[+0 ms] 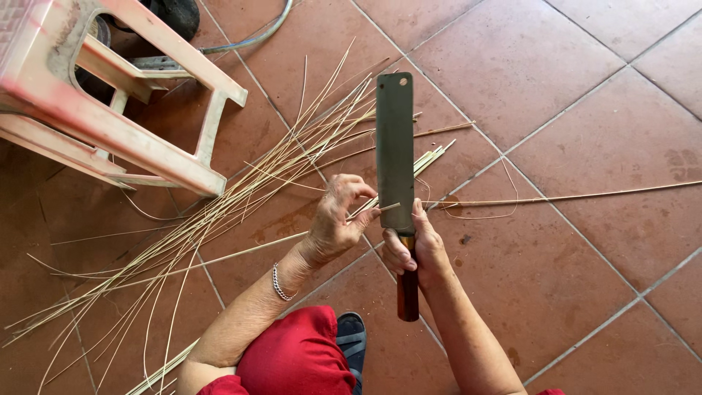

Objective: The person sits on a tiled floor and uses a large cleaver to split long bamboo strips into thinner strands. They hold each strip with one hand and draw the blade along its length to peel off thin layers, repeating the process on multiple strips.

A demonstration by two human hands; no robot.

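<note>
My right hand (413, 252) grips the brown wooden handle of a long flat rectangular knife (395, 150), whose dark blade points away from me. My left hand (338, 219) pinches a thin bamboo strip (219, 256) and holds its end against the blade's edge near the handle. The strip runs off to the lower left. A silver bracelet (278, 283) circles my left wrist. My knee in red cloth (300, 355) and a dark sandal (352, 338) show at the bottom.
A loose bundle of thin pale bamboo strips (241, 197) fans across the red floor tiles (585, 241) from lower left to centre. One long strip (585, 194) lies to the right. A pink plastic stool (110, 95) stands at upper left, with a hose (256, 36) behind it.
</note>
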